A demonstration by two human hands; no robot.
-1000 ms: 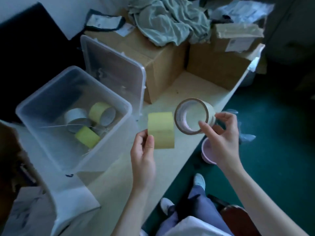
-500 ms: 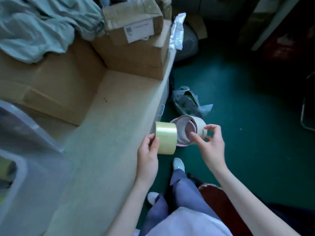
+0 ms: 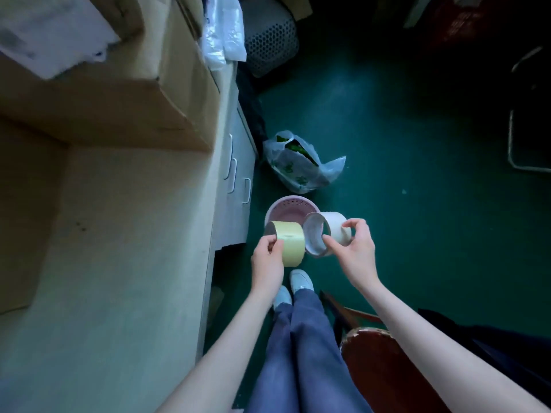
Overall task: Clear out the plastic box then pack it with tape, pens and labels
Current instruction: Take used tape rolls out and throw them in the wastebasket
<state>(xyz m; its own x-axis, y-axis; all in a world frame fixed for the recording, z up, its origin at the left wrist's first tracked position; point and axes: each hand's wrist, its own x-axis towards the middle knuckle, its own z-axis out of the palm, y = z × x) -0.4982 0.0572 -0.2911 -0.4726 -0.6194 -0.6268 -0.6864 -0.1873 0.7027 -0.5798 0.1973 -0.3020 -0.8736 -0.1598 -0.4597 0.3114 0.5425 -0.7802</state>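
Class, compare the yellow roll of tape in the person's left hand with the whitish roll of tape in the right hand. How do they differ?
Colour: the yellow roll of tape is pale yellow; the whitish roll of tape is off-white.
Pose: the yellow roll shows mainly its outer band; the whitish roll shows its open core.
Grip: the left hand pinches the yellow roll's rim; the right hand holds the whitish roll.
Both are held above the pink perforated basket.
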